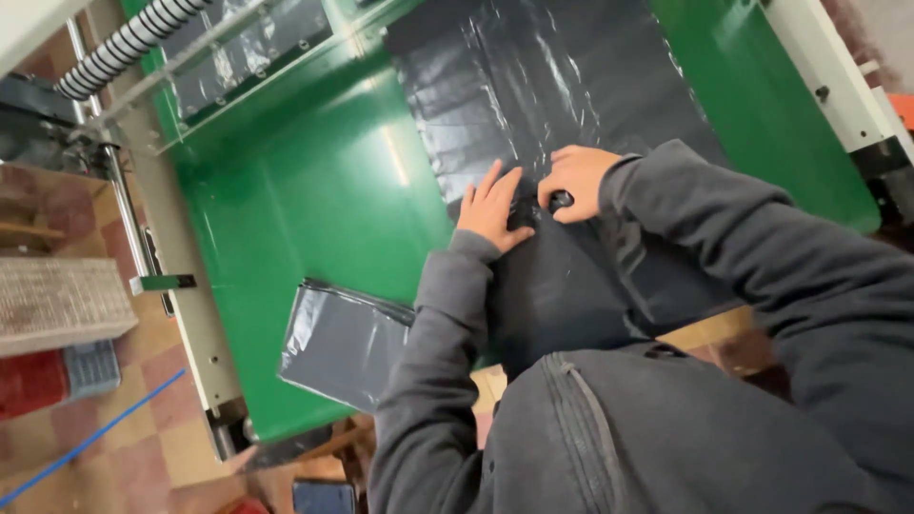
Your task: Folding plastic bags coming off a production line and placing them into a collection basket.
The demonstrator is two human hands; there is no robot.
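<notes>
Hands meet on black plastic sheet (533, 86): left hand (490, 205) flat, fingers spread; right hand (574, 181) pinching a fold.

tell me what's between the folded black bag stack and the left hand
In the head view, bare green table and the person's grey sleeve lie between the folded stack and the left hand.

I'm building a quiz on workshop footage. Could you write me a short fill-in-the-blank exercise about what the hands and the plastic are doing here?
1. Both hands rest on a sheet of black plastic lying on a ____ table surface.
2. The left hand lies flat with its fingers ____.
3. The right hand pinches a gathered bit of the ____ plastic.
4. A folded pile of dark plastic sits near the table's edge, beside the ____ sleeve.

Missing words: green; spread; black; left
</notes>
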